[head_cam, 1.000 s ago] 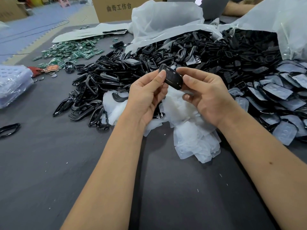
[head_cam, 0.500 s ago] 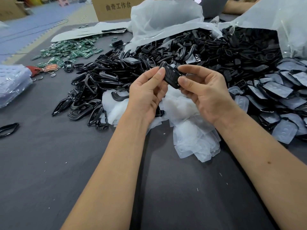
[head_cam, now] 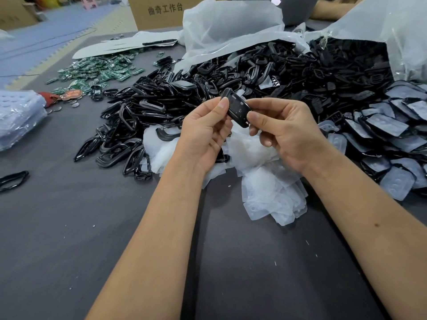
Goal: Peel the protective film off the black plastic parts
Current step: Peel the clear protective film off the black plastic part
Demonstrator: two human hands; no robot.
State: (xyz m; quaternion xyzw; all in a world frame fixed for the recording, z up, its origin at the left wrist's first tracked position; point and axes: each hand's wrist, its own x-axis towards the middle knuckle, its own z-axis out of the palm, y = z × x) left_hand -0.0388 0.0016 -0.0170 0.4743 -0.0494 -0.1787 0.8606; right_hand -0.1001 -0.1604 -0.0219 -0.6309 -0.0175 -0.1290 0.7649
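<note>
Green boards [head_cam: 97, 70] far left on grey table [head_cam: 69, 227]. Left hand [head_cam: 205, 132] & right hand [head_cam: 284, 130] both pinch one black part [head_cam: 236, 109], held above peeled film pile [head_cam: 265, 176]. Film-covered parts [head_cam: 392, 139] at right.

Open room near me, clutter beyond

The dark table [head_cam: 69, 239] toward me and between my forearms lies bare for my hands to pass. Ahead, peeled film [head_cam: 265, 181] heaps under my wrists, black frames [head_cam: 138, 125] crowd the left, film-covered parts [head_cam: 392, 135] block the right, and an open bag [head_cam: 231, 26] of black parts walls the far side.
</note>
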